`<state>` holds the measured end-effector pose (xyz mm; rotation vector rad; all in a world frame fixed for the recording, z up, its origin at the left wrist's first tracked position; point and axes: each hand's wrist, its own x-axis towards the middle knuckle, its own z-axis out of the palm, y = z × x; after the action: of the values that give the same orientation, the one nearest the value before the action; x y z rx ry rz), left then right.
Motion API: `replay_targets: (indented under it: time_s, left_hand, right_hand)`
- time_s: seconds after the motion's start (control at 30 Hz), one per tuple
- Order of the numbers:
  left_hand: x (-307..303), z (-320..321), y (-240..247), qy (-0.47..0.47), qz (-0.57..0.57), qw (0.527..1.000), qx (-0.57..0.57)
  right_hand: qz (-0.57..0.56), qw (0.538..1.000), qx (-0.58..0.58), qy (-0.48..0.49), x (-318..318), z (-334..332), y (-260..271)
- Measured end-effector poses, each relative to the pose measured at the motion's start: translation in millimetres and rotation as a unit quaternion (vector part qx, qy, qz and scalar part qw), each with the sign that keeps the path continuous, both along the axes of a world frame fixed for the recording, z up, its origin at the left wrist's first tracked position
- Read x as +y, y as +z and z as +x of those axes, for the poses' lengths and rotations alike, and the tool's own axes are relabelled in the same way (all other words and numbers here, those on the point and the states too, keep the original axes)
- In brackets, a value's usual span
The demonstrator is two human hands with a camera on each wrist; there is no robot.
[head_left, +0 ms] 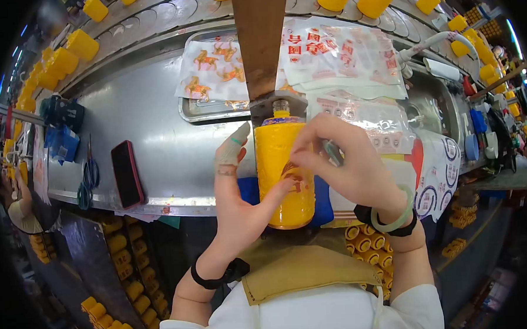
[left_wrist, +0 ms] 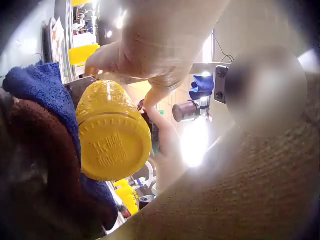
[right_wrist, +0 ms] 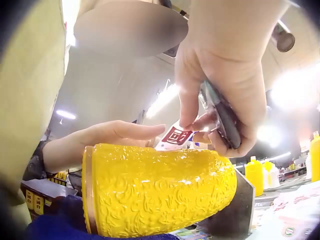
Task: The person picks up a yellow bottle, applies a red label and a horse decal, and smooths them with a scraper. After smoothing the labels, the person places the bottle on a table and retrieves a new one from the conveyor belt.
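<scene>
A yellow embossed bottle (head_left: 283, 146) lies on a blue towel (left_wrist: 40, 92), its clear-threaded neck pointing away from the person. My left hand (head_left: 238, 192) is alongside it with fairly straight fingers, the thumb reaching across the bottle's upper side. Tape wraps one of its fingers. Over the bottle, my right hand (head_left: 348, 155) pinches a small label (right_wrist: 176, 136) with a red square and white character between thumb and forefinger. The same hand keeps a dark, flat tool (right_wrist: 222, 115) tucked in its palm; its kind cannot be told. Red print shows on the bottle beneath the fingers.
A brown post (head_left: 263, 41) stands beyond the bottle's neck. Decal sheets (head_left: 335, 55) lie behind on the right, a metal tray (head_left: 211, 111) on the left. Farther left are a phone (head_left: 127, 174) and scissors (head_left: 91, 172). A conveyor (head_left: 174, 9) carries yellow bottles at the back.
</scene>
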<state>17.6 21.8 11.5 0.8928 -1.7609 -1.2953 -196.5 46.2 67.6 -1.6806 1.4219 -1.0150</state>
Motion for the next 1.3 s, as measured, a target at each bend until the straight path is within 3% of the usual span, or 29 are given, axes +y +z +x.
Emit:
replay_targets:
  time_s: [0.03,0.07,0.13,0.2,0.33,0.4,0.8,0.97,1.03,1.17,1.3]
  left_hand:
    - [-1,-1,1,0.059,-0.083,0.995,-0.02]
    - [-1,-3,0,0.058,-0.083,0.995,-0.019]
    - [-3,-6,-2,0.017,-0.062,0.998,0.009]
    - [-1,-11,1,0.036,-0.017,0.999,0.035]
    - [1,-12,0,0.047,0.113,0.983,0.139]
    - [3,-11,0,0.034,0.099,0.983,0.154]
    - [9,-9,1,0.037,0.138,0.969,0.201]
    - [9,-7,-3,0.009,0.1,0.975,0.2]
    - [9,-7,2,0.012,0.109,0.974,0.198]
    - [9,-8,1,0.007,0.119,0.97,0.211]
    - [12,-11,7,0.029,0.134,0.969,0.204]
  right_hand:
    - [-0.002,1.0,0.001,-0.001,0,0,-1]
    - [-0.008,1.0,-0.012,0.002,1,0,-3]
    - [-0.018,1.0,-0.023,0.006,4,0,-6]
    - [0.031,0.994,-0.074,-0.076,11,-3,-8]
    - [0.086,0.99,-0.095,-0.062,32,-1,-5]
    - [0.039,0.994,-0.086,-0.062,35,11,-4]
    - [0.051,0.991,-0.085,-0.088,39,25,-8]
    - [0.055,0.99,-0.084,-0.097,43,26,-9]
    - [0.094,0.984,-0.11,-0.104,45,26,-6]
    - [0.066,0.983,-0.134,-0.103,48,27,-11]
    - [0.156,0.946,-0.257,-0.125,51,26,-5]
